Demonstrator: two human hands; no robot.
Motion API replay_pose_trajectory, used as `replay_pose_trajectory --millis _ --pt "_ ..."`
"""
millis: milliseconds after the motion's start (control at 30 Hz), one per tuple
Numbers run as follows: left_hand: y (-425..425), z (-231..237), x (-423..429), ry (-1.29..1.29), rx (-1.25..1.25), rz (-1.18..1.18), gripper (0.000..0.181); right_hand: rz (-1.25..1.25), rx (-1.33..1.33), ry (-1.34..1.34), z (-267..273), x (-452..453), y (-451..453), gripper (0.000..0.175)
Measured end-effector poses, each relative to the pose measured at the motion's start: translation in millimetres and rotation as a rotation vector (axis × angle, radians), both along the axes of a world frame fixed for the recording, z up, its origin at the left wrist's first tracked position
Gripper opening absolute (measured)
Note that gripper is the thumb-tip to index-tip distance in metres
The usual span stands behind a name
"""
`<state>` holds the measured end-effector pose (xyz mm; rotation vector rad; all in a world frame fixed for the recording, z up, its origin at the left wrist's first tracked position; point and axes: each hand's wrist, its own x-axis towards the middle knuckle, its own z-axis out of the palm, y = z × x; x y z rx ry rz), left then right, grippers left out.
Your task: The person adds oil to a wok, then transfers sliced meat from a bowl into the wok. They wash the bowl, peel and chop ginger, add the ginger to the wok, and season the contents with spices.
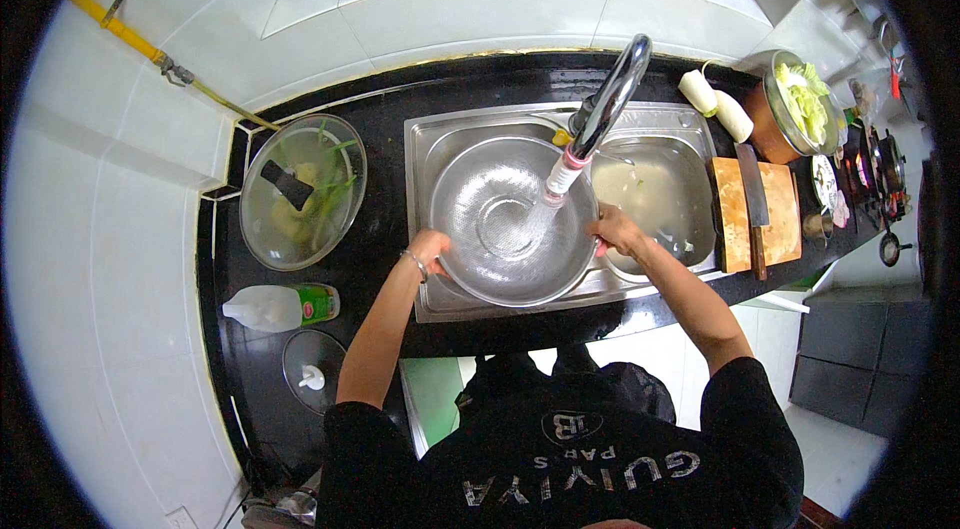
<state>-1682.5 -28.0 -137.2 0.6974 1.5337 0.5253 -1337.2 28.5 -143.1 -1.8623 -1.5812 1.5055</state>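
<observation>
A perforated stainless steel colander (480, 259) is held over the left basin of the double sink (435, 302). My left hand (429, 253) grips its left rim, and my right hand (615, 229) grips the rim on the right. Water streams into the colander from the spray head (562, 176) of the chrome faucet (619, 83). No food shows inside the colander. Cloudy water with small scraps stands in the right basin (652, 199), beside my right hand. Most of the left basin is hidden beneath the colander.
On the right, a cleaver (752, 191) lies across a wooden cutting board (735, 214). Peeled white radishes (731, 116) and a bowl of cabbage leaves (802, 101) are behind it. A glass-lidded pan (300, 244), a plastic jug (274, 308) and another glass lid (319, 364) occupy the left counter.
</observation>
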Motion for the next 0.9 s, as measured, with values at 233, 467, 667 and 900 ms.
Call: replay_pose_trajectory --millis 233,467,667,900 --pt "21 -24 70 0.951 0.347 -0.748 0.042 -0.083 -0.168 0.170 17 -7 -14 0.034" --pt "39 -69 162 0.607 0.853 -0.294 0.059 0.028 0.014 -0.001 16 -34 -22 0.043" --pt "29 -54 106 0.506 1.226 -1.811 0.054 -0.050 0.102 -0.116 26 10 -4 0.031" --pt "106 -41 33 1.424 0.954 -1.689 0.064 0.049 0.004 -0.060 38 7 -8 0.032"
